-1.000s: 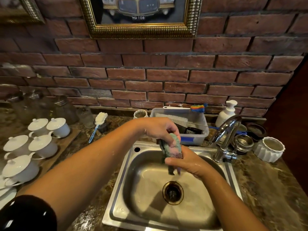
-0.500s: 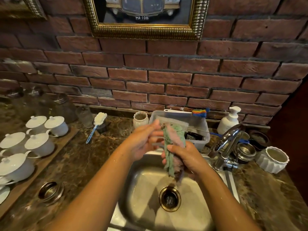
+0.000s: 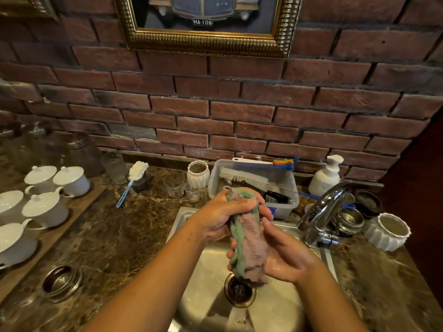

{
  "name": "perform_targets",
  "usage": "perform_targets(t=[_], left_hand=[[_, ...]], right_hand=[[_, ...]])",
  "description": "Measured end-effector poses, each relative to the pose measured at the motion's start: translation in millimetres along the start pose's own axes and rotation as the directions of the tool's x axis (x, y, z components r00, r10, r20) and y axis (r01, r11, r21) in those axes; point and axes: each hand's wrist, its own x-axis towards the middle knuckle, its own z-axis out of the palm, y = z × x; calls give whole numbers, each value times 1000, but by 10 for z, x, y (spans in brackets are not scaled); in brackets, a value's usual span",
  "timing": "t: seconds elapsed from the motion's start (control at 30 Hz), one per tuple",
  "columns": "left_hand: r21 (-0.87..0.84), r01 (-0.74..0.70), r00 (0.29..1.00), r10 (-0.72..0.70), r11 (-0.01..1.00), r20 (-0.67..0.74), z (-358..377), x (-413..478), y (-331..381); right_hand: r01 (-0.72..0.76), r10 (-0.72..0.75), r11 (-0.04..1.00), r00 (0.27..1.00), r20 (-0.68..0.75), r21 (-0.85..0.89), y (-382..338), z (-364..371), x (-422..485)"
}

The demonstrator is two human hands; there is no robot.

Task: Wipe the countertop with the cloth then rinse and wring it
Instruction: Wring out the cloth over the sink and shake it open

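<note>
Tub (image 3: 286,188) behind cloth (image 3: 249,245), faucet (image 3: 321,212) rt, cups (image 3: 45,207) lt

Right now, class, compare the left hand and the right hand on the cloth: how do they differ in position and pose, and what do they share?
The left hand grips the top end of the cloth; the right hand holds its lower half. The left hand shows its back, fingers folded over the cloth; the right hand shows its palm, fingers wrapped behind. Both look wet and hold the cloth upright above the sink.
</note>
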Motion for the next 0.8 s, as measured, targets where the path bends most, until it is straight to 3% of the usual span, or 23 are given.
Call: perform_targets(t=[0.13,0.23,0.33,0.47,0.53,0.63,0.8], left_hand=[[-80,-61,986,72,995,151,161,110,177],[-183,-42,953,95,982,288,302,208,231],[-215,-25,922,106,976,374,331,307,252],[-218,-9,916,95,976,389,274,359,205],[-221,0,920,87,975,382,232,356,145],[-164,31,932,30,986,361,146,336,137],[-116,89,923,-38,989,383,18,295,180]], right_hand=[[29,-16,998,972,233,-52,-68,-103,11],[87,-31,990,899,436,-107,-51,-45,182],[64,-39,998,833,552,-27,28,-60,338],[-3,-63,995,747,661,99,156,-73,437],[2,-142,977,753,643,214,226,7,435],[84,-234,950,829,507,301,290,112,385],[108,-137,986,957,256,125,245,113,237]])
